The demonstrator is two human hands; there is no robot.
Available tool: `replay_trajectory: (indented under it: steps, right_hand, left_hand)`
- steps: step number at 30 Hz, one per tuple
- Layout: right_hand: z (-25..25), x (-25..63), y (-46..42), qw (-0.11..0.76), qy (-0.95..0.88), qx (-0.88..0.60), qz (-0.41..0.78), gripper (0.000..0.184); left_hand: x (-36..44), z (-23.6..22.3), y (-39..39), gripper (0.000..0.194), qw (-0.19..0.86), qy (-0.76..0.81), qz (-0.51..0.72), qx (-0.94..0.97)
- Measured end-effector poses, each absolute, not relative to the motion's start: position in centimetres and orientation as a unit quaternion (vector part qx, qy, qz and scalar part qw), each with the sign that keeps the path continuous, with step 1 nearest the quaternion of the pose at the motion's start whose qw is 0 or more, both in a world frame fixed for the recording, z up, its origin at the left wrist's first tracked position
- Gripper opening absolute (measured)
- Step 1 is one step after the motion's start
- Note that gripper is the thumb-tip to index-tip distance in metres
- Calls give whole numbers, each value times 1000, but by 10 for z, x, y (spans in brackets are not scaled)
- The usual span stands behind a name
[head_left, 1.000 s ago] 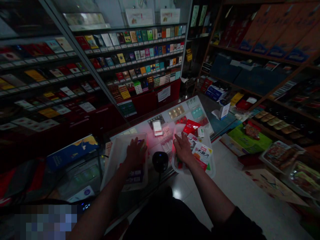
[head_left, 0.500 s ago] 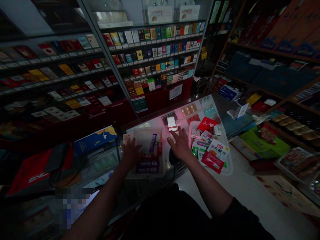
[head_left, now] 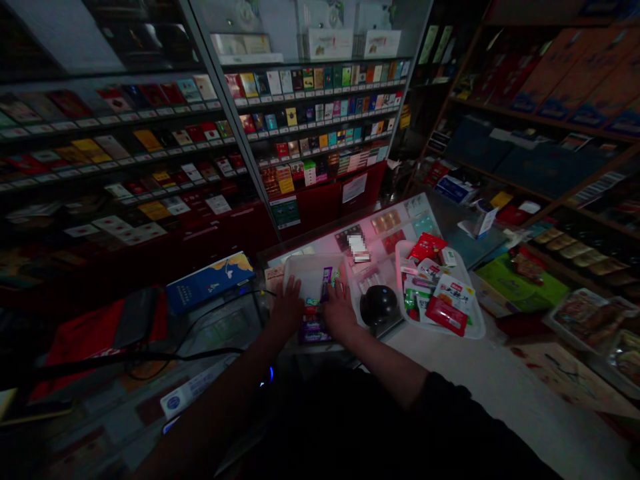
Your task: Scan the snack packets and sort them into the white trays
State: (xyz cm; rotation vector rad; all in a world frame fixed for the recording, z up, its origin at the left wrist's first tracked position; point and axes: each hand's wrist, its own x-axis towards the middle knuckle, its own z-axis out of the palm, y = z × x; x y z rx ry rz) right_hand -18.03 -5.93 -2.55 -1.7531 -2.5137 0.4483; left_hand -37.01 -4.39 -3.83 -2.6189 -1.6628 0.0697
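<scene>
In the head view, a white plastic bin (head_left: 316, 262) holds several wrapped snacks. My left hand (head_left: 287, 308) is over the bin's left side, fingers stretched out and slightly apart. My right hand (head_left: 341, 313) reaches into its right side with fingers spread, close to an upright purple-wrapped bar (head_left: 327, 277); whether they touch is unclear. More purple packets (head_left: 313, 331) lie at the near end of the bin, between my wrists. Beyond my right hand, a phone (head_left: 358, 248) with a bright screen lies on the glass counter.
A black rounded device (head_left: 380, 305) stands right of the bin. Farther right is a white tray (head_left: 479, 327) of snack pouches. A blue box (head_left: 210, 281) and a black cable (head_left: 200, 356) are on the left. Shelves of small packs (head_left: 320, 80) rise behind the counter.
My right hand has moved left and nearer, from beside the phone into the bin. My left hand has shifted from the bin's left edge farther over it. The camera view has turned slightly.
</scene>
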Motion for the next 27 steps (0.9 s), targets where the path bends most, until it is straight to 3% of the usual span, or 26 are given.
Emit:
replay_trajectory:
  steps: [8, 27]
  right_hand:
    - [-46, -196, -56, -29, -788, -606, 109, 41]
    - [-43, -184, -39, 7, -803, -575, 159, 45]
  left_hand:
    - [-372, -47, -40, 26, 31, -507, 39, -861]
    - [-372, -46, -37, 26, 60, -509, 12, -859]
